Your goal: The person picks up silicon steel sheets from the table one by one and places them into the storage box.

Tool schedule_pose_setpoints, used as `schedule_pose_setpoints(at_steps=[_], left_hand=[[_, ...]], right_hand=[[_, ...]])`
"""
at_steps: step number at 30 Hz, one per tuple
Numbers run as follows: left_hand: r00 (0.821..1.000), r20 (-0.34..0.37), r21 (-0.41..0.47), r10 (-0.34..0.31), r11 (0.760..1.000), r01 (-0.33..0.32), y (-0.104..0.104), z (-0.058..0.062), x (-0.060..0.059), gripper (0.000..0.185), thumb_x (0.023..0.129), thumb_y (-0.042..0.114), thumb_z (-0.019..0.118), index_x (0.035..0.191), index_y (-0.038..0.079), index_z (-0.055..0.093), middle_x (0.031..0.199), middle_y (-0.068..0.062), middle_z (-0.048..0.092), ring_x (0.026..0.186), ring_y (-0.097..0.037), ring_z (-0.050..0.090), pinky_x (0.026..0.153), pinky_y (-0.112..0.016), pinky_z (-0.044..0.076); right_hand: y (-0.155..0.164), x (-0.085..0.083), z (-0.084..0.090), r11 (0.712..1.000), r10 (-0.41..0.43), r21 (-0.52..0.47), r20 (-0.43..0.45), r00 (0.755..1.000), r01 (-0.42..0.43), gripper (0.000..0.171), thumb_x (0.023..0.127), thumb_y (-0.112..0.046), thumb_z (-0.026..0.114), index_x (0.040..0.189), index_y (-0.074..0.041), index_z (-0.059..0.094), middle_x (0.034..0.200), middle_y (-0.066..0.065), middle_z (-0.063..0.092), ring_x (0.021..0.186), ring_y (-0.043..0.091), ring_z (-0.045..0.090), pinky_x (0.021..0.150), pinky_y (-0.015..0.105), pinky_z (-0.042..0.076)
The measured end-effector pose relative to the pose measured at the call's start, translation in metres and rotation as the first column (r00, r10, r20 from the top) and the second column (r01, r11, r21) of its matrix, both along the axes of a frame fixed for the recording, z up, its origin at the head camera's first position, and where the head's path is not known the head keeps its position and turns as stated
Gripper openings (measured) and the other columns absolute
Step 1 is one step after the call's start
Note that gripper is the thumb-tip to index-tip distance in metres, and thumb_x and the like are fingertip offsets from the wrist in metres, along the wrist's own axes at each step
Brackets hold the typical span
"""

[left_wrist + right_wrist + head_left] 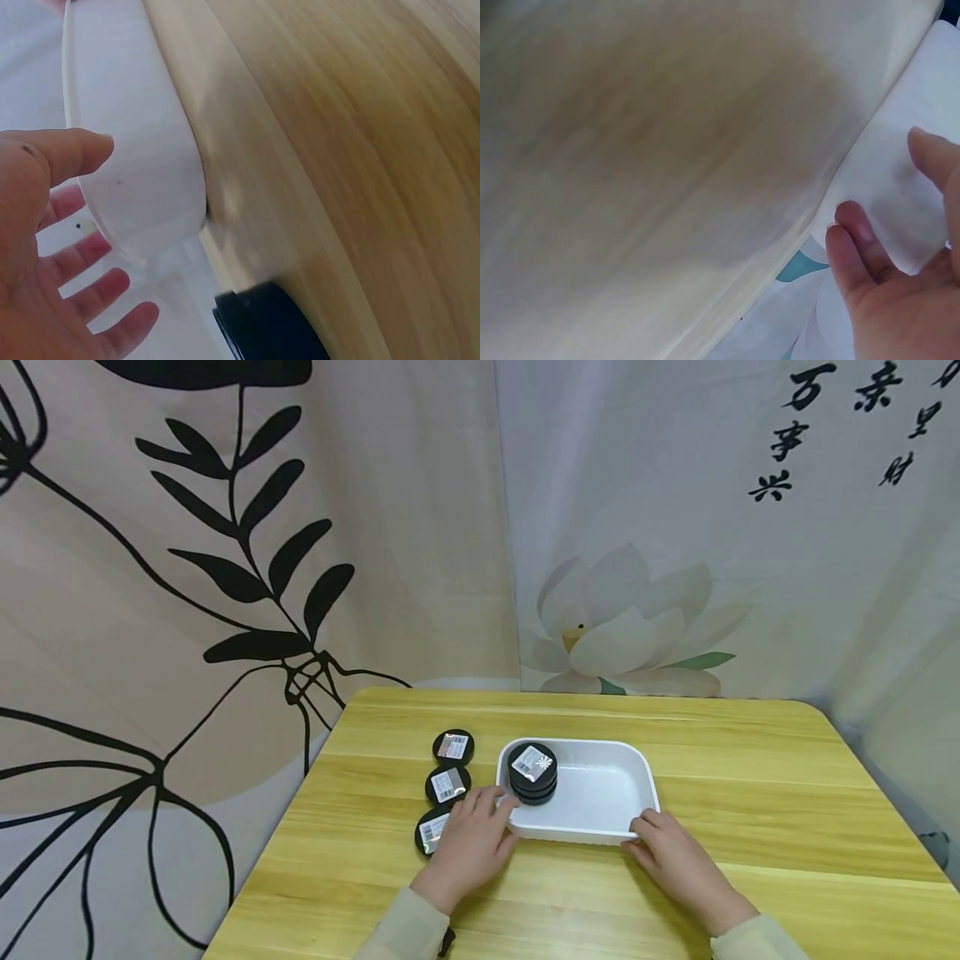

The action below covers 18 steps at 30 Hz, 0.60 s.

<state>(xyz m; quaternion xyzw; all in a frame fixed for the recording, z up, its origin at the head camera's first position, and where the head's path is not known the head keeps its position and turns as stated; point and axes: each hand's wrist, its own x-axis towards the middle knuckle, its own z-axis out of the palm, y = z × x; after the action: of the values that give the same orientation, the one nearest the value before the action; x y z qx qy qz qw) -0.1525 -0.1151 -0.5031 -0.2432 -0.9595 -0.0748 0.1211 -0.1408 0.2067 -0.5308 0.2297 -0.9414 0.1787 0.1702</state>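
A white rectangular tray (603, 789) lies on the wooden table. A stack of black round containers (532, 774) stands inside its left end, the top one bearing a barcode label. My left hand (474, 837) holds the tray's near left corner, its thumb (84, 156) against the outer wall and its fingers spread around the end. At the near right corner my right hand (675, 858) pinches the rim, with the thumb (932, 155) along the outside.
Left of the tray, three more labelled black round containers (453, 747) form a column on the table (780, 793); my left hand partly covers the nearest. Behind the table hang cloths (420, 527) printed with plants, a flower and writing.
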Motion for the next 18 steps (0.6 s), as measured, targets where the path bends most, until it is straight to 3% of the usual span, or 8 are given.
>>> schedule_pose_setpoints(at_steps=[9, 18], left_hand=[[0.998, 0.044, -0.010, 0.043, 0.999, -0.043, -0.014, 0.006, 0.001, 0.057, 0.095, 0.040, 0.066, 0.145, 0.017, 0.048, 0.140, -0.007, 0.054, 0.130, -0.029, 0.050, 0.105, -0.048, 0.045], [0.993, 0.075, -0.004, 0.088, 0.996, -0.088, -0.029, 0.002, 0.001, 0.062, 0.096, 0.040, 0.067, 0.148, 0.013, 0.046, 0.143, -0.009, 0.052, 0.132, -0.033, 0.049, 0.104, -0.052, 0.046]], right_hand=[[-0.001, 0.000, 0.001, 1.000, -0.016, -0.003, 0.033, 0.999, 0.016, 0.023, 0.080, -0.018, 0.085, 0.083, -0.022, 0.063, 0.084, -0.015, 0.053, 0.077, 0.005, 0.046, 0.068, 0.026, 0.049], [0.000, 0.000, 0.000, 1.000, -0.011, 0.001, 0.028, 1.000, 0.011, 0.022, 0.080, -0.018, 0.085, 0.084, -0.021, 0.063, 0.085, -0.014, 0.054, 0.077, 0.005, 0.047, 0.068, 0.027, 0.049]])
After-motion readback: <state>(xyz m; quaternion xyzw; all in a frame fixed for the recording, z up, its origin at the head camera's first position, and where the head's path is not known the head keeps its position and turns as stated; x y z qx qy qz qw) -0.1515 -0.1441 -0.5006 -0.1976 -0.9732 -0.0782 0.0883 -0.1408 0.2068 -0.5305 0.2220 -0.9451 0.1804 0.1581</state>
